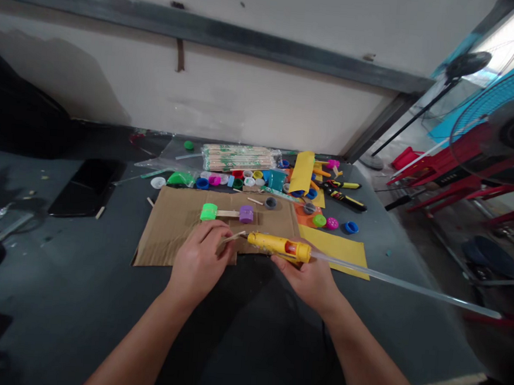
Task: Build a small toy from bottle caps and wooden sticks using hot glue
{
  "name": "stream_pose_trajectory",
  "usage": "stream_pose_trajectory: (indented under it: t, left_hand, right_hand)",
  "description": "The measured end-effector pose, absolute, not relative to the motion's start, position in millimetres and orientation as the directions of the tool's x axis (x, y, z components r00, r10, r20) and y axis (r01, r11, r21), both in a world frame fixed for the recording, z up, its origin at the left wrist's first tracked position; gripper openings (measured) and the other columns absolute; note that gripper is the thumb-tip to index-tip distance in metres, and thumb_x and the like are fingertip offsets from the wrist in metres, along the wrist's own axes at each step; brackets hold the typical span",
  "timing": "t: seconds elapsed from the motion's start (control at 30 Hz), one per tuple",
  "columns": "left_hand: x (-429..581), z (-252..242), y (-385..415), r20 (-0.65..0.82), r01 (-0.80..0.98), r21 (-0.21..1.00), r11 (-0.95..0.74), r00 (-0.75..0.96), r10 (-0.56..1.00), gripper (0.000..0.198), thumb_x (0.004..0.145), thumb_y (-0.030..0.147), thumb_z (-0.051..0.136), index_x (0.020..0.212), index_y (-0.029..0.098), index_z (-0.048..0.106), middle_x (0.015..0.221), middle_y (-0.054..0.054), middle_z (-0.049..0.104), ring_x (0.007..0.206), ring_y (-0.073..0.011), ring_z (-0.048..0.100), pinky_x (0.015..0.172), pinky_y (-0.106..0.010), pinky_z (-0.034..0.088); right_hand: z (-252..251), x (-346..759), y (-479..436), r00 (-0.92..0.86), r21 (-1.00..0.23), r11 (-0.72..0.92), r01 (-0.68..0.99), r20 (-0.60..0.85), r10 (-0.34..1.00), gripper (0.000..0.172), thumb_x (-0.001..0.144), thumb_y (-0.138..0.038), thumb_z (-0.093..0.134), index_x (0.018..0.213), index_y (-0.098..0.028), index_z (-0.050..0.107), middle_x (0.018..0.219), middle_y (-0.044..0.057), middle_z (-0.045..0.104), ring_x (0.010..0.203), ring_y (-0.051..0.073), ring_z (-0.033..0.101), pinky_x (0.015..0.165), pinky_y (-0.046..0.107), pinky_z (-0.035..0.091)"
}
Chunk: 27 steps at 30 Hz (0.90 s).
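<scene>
My left hand (202, 256) pinches a thin wooden stick (235, 237) above the near edge of a cardboard sheet (161, 233). Wrapped around a yellow hot glue gun (275, 246), my right hand (315, 278) holds its nozzle against or very close to the stick's tip. A long clear glue stick (400, 280) juts from the gun's back end to the right. Just beyond my hands, on the cardboard, lies a small piece made of wooden sticks (228, 214) joining green bottle caps (208, 212) and purple bottle caps (246, 214). A dark grey cap (270, 203) sits on the cardboard too.
Behind the cardboard are a bag of wooden sticks (239, 158), loose coloured caps and box cutters (344, 197). Yellow paper (336, 251) lies at right, a black phone (83, 187) at left. A wall closes the back; a fan (508, 122) and red chairs stand beyond the table's right edge.
</scene>
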<state>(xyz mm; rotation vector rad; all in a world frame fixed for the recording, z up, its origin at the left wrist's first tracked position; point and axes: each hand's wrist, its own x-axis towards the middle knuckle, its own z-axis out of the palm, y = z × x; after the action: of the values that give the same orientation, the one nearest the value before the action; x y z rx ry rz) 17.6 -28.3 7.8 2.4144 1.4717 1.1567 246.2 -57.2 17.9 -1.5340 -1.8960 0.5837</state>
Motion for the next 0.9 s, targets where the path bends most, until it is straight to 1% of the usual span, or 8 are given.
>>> stream_pose_trajectory:
  t: [0.1, 0.27, 0.37, 0.5, 0.7, 0.9]
  left_hand:
    - [17.5, 7.6, -27.4, 0.555, 0.723, 0.433, -0.538, 0.256, 0.791, 0.006, 0.086, 0.013, 0.058, 0.09, 0.017, 0.058, 0.094, -0.007, 0.064, 0.091, -0.0199, 0.061, 0.084, -0.036, 0.053]
    - [16.8, 8.0, -27.1, 0.565, 0.733, 0.419, -0.536, 0.252, 0.785, 0.006, 0.086, 0.012, 0.058, 0.09, 0.017, 0.058, 0.094, -0.007, 0.064, 0.091, -0.0201, 0.061, 0.084, -0.036, 0.052]
    - [16.8, 8.1, -26.9, 0.565, 0.734, 0.416, -0.537, 0.254, 0.785, 0.006, 0.086, 0.013, 0.059, 0.09, 0.017, 0.058, 0.094, -0.007, 0.064, 0.091, -0.0201, 0.061, 0.084, -0.036, 0.052]
    - [17.4, 7.2, -27.1, 0.566, 0.735, 0.409, -0.541, 0.26, 0.782, 0.006, 0.086, 0.014, 0.059, 0.09, 0.018, 0.059, 0.095, -0.008, 0.064, 0.093, -0.021, 0.061, 0.085, -0.037, 0.052]
    - [18.6, 4.9, -28.1, 0.575, 0.735, 0.404, -0.544, 0.259, 0.776, 0.004, 0.086, 0.015, 0.059, 0.09, 0.017, 0.06, 0.095, -0.008, 0.065, 0.093, -0.0211, 0.061, 0.086, -0.037, 0.053]
    - [18.5, 4.6, -28.5, 0.566, 0.736, 0.403, -0.543, 0.265, 0.78, 0.005, 0.087, 0.016, 0.059, 0.091, 0.016, 0.061, 0.096, -0.009, 0.065, 0.093, -0.0213, 0.062, 0.086, -0.037, 0.052]
  right_hand:
    - [20.3, 248.7, -56.4, -0.131, -0.659, 0.25, 0.709, 0.225, 0.966, 0.019, 0.087, -0.041, 0.059, 0.086, -0.022, 0.06, 0.083, 0.006, 0.066, 0.079, 0.023, 0.062, 0.073, 0.036, 0.049]
    - [23.4, 250.1, -55.7, -0.124, -0.658, 0.241, 0.713, 0.22, 0.968, 0.018, 0.087, -0.04, 0.059, 0.084, -0.022, 0.06, 0.08, 0.006, 0.065, 0.077, 0.023, 0.062, 0.071, 0.035, 0.047]
    - [22.2, 249.3, -56.4, -0.128, -0.655, 0.248, 0.714, 0.225, 0.966, 0.018, 0.087, -0.041, 0.059, 0.085, -0.022, 0.059, 0.084, 0.006, 0.065, 0.079, 0.023, 0.062, 0.073, 0.035, 0.047]
    - [20.3, 247.2, -57.6, -0.129, -0.646, 0.257, 0.719, 0.239, 0.962, 0.018, 0.086, -0.041, 0.06, 0.087, -0.023, 0.059, 0.084, 0.006, 0.065, 0.08, 0.023, 0.061, 0.073, 0.035, 0.047]
    - [21.7, 239.7, -60.1, -0.166, -0.633, 0.279, 0.722, 0.232, 0.958, 0.018, 0.088, -0.04, 0.058, 0.085, -0.021, 0.058, 0.081, 0.006, 0.065, 0.077, 0.022, 0.061, 0.069, 0.033, 0.046]
    - [23.0, 238.8, -60.0, -0.177, -0.597, 0.316, 0.737, 0.281, 0.943, 0.018, 0.088, -0.037, 0.058, 0.083, -0.02, 0.057, 0.079, 0.005, 0.064, 0.075, 0.021, 0.061, 0.066, 0.031, 0.046]
